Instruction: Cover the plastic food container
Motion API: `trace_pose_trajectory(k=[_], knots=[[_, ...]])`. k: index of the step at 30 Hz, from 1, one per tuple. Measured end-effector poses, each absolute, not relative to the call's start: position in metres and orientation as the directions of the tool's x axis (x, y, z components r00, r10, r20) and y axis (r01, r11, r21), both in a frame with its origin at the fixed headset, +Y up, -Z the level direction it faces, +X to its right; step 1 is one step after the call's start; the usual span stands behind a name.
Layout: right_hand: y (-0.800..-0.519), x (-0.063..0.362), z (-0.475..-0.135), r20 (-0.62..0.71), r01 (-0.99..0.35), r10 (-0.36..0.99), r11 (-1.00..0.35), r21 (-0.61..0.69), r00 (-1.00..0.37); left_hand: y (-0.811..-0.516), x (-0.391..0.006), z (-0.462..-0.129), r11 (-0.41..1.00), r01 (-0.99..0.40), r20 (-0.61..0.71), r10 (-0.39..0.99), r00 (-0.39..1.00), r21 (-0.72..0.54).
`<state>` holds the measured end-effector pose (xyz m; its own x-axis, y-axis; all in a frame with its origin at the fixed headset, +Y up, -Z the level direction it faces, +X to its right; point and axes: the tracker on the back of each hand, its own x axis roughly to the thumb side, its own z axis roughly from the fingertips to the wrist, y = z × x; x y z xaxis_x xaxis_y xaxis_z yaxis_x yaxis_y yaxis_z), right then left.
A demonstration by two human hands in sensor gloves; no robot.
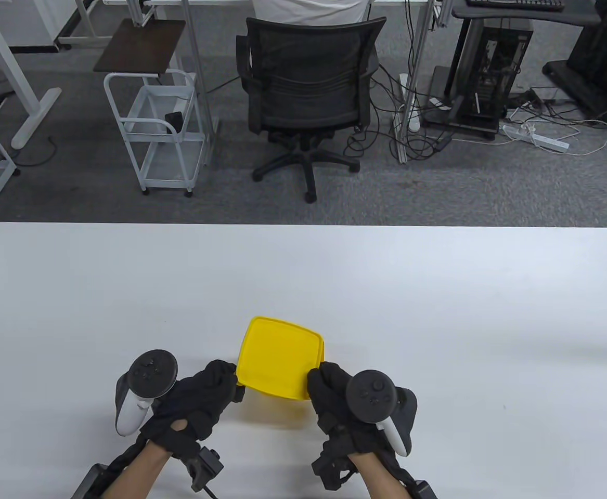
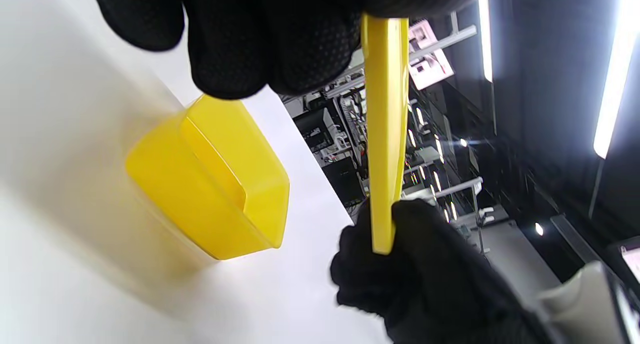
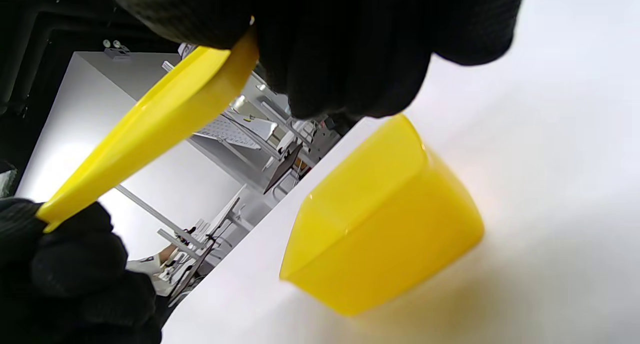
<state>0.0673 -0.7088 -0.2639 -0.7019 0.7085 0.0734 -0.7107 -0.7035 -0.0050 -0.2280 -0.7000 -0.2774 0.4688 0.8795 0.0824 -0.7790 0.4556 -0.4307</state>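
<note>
A yellow square lid (image 1: 280,358) is held in the air above the yellow plastic container, which the lid hides almost fully in the table view. My left hand (image 1: 220,382) grips the lid's left edge and my right hand (image 1: 324,382) grips its right edge. In the left wrist view the lid (image 2: 385,133) shows edge-on, apart from the open container (image 2: 210,184) standing on the table below. In the right wrist view the lid (image 3: 150,128) is also clear of the container (image 3: 380,219), with a gap between them.
The white table (image 1: 438,312) stretches wide around the container. Beyond its far edge stand a black office chair (image 1: 308,99), a white cart (image 1: 157,130) and a computer tower (image 1: 485,73) with cables.
</note>
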Motion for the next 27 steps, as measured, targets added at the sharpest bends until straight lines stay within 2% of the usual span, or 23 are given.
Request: trace_pose_trajectory(k=[2, 5, 8, 10, 12, 21, 27], knots=[[-0.703, 0.068, -0.268, 0.079, -0.716, 0.713, -0.698, -0.009, -0.696, -0.695, -0.229, -0.273, 0.539, -0.742, 0.173, 0.839, 0.516, -0.399], [-0.695, 0.074, -0.277, 0.062, -0.709, 0.707, -0.704, -0.041, -0.705, -0.696, -0.237, -0.266, 0.734, -0.622, 0.254, 0.679, 0.689, -0.274], [-0.692, 0.077, -0.286, 0.036, -0.651, 0.65, -0.756, -0.067, -0.759, -0.711, -0.244, -0.265, 0.904, -0.361, 0.232, 0.41, 0.882, -0.228], [-0.692, 0.076, -0.292, 0.013, -0.61, 0.611, -0.79, -0.058, -0.792, -0.721, -0.245, -0.268, 0.954, -0.144, 0.238, 0.208, 0.949, -0.262], [-0.697, 0.073, -0.299, -0.008, -0.572, 0.573, -0.819, -0.043, -0.82, -0.728, -0.244, -0.27, 0.961, -0.054, 0.236, 0.12, 0.964, -0.271], [-0.73, 0.049, -0.316, -0.055, -0.348, 0.346, -0.937, 0.037, -0.937, -0.741, -0.242, -0.276, 0.938, -0.037, 0.204, 0.113, 0.972, -0.344], [-0.741, 0.042, -0.318, -0.069, -0.291, 0.288, -0.955, 0.049, -0.955, -0.742, -0.243, -0.278, 0.935, -0.05, 0.188, 0.123, 0.974, -0.352]])
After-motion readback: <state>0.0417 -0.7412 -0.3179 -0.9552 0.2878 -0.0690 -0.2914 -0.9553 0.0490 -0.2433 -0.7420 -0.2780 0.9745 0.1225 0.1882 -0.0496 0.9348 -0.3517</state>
